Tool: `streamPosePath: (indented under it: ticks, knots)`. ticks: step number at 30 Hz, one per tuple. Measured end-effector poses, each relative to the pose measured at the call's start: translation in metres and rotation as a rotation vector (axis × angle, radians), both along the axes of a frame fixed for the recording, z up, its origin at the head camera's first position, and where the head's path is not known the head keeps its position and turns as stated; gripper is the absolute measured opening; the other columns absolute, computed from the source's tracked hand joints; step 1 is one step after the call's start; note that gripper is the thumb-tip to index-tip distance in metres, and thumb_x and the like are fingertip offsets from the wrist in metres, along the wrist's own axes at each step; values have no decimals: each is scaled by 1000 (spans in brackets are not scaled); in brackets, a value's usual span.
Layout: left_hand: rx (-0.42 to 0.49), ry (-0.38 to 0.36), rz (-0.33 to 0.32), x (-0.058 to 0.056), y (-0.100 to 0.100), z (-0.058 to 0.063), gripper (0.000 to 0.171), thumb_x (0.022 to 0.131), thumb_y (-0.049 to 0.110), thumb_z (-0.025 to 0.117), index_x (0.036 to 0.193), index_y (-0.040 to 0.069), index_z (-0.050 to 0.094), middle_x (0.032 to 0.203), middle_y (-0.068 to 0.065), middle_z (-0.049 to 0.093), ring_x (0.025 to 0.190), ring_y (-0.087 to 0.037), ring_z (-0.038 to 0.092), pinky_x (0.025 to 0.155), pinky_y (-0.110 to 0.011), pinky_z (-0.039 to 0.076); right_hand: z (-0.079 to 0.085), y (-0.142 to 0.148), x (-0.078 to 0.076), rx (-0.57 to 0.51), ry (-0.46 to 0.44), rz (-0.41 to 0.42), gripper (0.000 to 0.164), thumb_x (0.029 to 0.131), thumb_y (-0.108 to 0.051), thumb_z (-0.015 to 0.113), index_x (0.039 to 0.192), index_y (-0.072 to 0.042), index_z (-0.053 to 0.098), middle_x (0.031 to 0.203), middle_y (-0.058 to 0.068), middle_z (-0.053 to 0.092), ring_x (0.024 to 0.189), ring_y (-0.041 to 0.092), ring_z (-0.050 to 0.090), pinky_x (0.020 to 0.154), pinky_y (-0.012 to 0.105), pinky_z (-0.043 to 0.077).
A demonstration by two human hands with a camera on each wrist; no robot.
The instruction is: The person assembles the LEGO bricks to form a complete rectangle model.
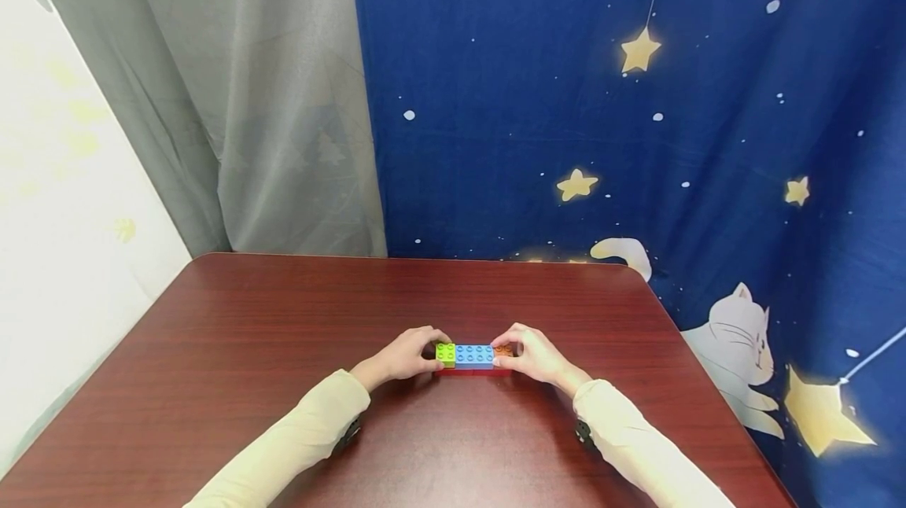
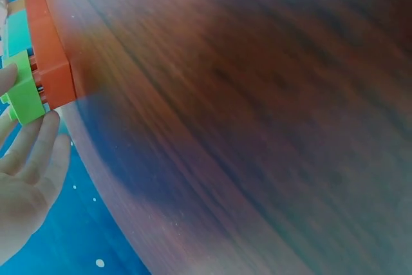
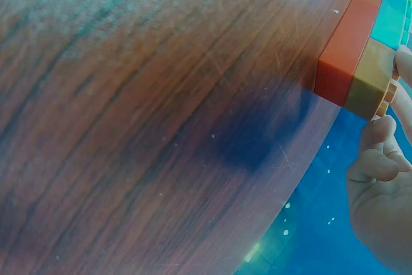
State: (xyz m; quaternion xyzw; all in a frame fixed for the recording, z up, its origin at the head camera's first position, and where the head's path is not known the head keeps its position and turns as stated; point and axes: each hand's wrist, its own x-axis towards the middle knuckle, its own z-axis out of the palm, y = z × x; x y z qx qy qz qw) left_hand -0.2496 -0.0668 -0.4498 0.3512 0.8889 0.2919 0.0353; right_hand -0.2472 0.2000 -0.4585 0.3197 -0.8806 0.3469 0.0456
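Green (image 1: 445, 355), blue (image 1: 474, 355) and orange (image 1: 503, 351) building bricks stand in a row on a long red brick (image 1: 474, 372). My left hand (image 1: 405, 352) pinches the green brick, thumb on its near side and a finger on its far side. In the left wrist view a gap with studs shows between green brick (image 2: 24, 88) and red brick (image 2: 51, 56). My right hand (image 1: 539, 355) grips the right end of the row, fingertips where blue meets orange. The orange brick (image 3: 370, 78) sits flush on the red one in the right wrist view.
The bricks rest on a dark red wooden table (image 1: 318, 296). Behind it hang a grey curtain (image 1: 297, 99) and a blue starry curtain (image 1: 495, 99). A white surface (image 1: 57, 217) borders the left side.
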Motion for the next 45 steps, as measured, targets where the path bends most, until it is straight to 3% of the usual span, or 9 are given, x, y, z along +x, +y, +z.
streamPosePath:
  ticks: [7,12,19,29,37,45]
  knots:
    - [8,98,36,0,2,-3,26,80,29,65,98,11,64,86,2,57,74,-11,48,68,-27,41,-1,-1,1,-3,19,5,24,70,-19,76,91,-12,67,79,1,53,61,13,44,51,21,37]
    - [-26,160,23,-3,5,1,23,78,27,67,93,10,68,81,2,54,71,-11,47,64,-25,40,-1,-1,1,-13,27,7,24,69,-19,76,91,-12,68,78,0,53,60,14,44,51,21,37]
    - [-120,167,-14,-7,8,7,24,77,27,68,92,8,69,79,1,53,69,-10,47,64,-25,40,-1,0,0,-9,13,10,25,70,-20,75,91,-11,67,79,-1,53,61,16,45,52,22,37]
    - [-216,159,18,-7,12,14,26,76,32,69,91,11,70,79,3,52,72,-10,44,63,-25,40,0,0,0,7,-1,0,25,70,-21,75,91,-13,68,79,-2,53,61,13,45,53,21,37]
    - [-262,218,14,-7,13,15,24,75,33,69,89,14,71,76,5,49,69,-9,42,59,-22,38,1,-1,0,0,35,12,24,69,-19,76,91,-11,68,78,-1,54,60,12,44,52,21,37]
    - [-272,326,5,-2,13,13,23,75,33,69,87,13,71,76,3,49,70,-13,43,58,-24,38,2,-1,0,16,1,-1,24,70,-20,75,92,-12,68,80,-1,54,62,15,45,53,21,37]
